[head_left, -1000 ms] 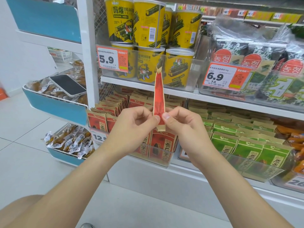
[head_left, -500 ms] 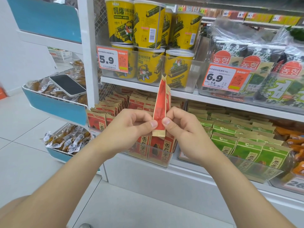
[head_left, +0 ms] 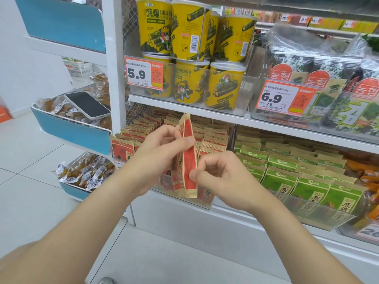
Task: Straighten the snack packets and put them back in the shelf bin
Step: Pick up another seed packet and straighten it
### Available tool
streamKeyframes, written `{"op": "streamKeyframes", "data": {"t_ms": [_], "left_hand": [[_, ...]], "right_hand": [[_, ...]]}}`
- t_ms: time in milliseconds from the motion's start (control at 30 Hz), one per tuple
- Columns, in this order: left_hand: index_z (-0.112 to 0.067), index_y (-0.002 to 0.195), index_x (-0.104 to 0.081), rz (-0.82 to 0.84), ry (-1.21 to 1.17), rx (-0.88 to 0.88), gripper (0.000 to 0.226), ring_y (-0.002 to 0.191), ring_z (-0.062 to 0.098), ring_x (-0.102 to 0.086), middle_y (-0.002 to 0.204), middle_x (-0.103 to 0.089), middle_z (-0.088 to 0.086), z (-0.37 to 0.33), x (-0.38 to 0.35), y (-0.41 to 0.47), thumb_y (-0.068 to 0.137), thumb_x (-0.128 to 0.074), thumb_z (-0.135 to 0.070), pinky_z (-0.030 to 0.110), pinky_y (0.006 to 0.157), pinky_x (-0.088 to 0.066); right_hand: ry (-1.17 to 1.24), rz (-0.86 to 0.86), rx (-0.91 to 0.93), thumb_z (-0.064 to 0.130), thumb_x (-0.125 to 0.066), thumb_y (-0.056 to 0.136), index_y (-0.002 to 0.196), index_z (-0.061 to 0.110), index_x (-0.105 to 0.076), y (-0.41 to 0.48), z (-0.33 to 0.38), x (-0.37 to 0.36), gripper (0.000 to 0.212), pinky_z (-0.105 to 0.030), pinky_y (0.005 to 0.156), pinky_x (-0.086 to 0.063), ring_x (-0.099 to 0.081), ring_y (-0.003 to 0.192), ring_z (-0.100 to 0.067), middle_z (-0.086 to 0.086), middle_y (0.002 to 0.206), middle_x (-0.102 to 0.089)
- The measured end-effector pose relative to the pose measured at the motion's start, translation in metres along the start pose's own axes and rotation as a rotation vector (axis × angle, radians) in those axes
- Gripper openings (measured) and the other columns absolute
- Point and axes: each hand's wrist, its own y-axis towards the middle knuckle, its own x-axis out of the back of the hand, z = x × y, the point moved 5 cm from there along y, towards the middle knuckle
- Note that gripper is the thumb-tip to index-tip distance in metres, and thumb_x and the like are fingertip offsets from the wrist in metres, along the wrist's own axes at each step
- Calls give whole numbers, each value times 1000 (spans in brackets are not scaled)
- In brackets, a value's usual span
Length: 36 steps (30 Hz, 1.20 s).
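Observation:
I hold a red and tan snack packet upright and edge-on in front of the lower shelf. My left hand grips its upper half, thumb against the red face. My right hand pinches its lower edge between thumb and forefinger. Behind the packet stands a clear shelf bin filled with several matching red packets in rows; its front wall is partly hidden by my hands.
A neighbouring clear bin holds green packets. Yellow seaweed tubs and seaweed bags fill the shelf above. At left, blue-fronted baskets hold wrapped snacks, with a phone lying on one. White floor tiles lie below.
The packet has dropped lower and closer to the bin. My left hand slid up to its upper half while my right hand stayed pinching the bottom edge.

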Motion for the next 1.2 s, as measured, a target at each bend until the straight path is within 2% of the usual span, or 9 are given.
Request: {"op": "streamKeyframes", "data": {"t_ms": [167,267,500,633,733,833,967,1100,1200], "left_hand": [[-9,94,-61,109,154,-46,37,84,21,-66,92,-69,1,-1,-7,-4,96,-75,-43,45,83,-53],[-10,91,-61,93,222,-80,37,76,14,-63,81,-67,-5,-2,-12,-8,105,-67,-44,38,78,-49],[3,94,-50,99,224,-109,39,79,22,-53,83,-54,10,-4,-16,-9,107,-52,-34,44,79,-44],[3,94,-52,150,266,-106,38,77,23,-53,82,-54,10,-5,-17,-10,105,-52,-34,42,73,-43],[1,88,-52,171,292,-111,38,78,20,-53,82,-54,6,-6,-21,-11,104,-52,-33,43,78,-43],[4,89,-54,171,281,-114,38,80,18,-53,83,-55,5,-6,-23,-12,104,-53,-30,43,82,-41],[-3,82,-53,194,219,-68,34,77,20,-52,81,-54,4,-3,-20,-9,101,-54,-32,41,76,-40],[-7,87,-62,153,259,-63,33,71,12,-60,76,-63,-3,-3,-19,-11,112,-55,-27,27,68,-47],[-17,104,-68,44,237,-113,21,89,12,-75,99,-77,-1,-6,-16,-10,102,-70,-37,31,80,-59]], "right_hand": [[-160,-235,38,42,-61,107,75,18,-61,4,0,6,41,-33,60,-44,-53,60,-10,8,65,-62],[-306,-229,164,36,-52,110,81,17,-60,3,4,3,36,-39,65,-49,-57,66,-16,5,71,-64],[13,-70,-15,12,-49,114,92,-6,-69,0,5,-4,35,-36,74,-58,-72,75,-23,-9,84,-78],[-53,-189,-16,22,-53,113,86,-4,-67,4,1,0,40,-24,59,-47,-59,56,-7,8,64,-66],[-69,-303,6,40,-53,109,85,10,-55,6,-1,4,39,-33,60,-38,-45,60,-11,9,65,-52],[3,-309,18,25,-51,115,86,15,-53,7,1,3,31,-32,64,-40,-47,67,-11,11,71,-54],[259,-243,-32,15,-47,115,101,2,-59,9,2,1,23,-29,69,-54,-65,71,-15,-2,78,-68],[270,-272,-35,19,-49,115,101,-8,-53,10,-1,4,30,-29,67,-53,-63,66,-13,1,72,-67],[268,-321,-33,27,-56,113,95,-1,-54,11,-4,8,33,-42,74,-51,-61,72,-23,-5,75,-66]]}}
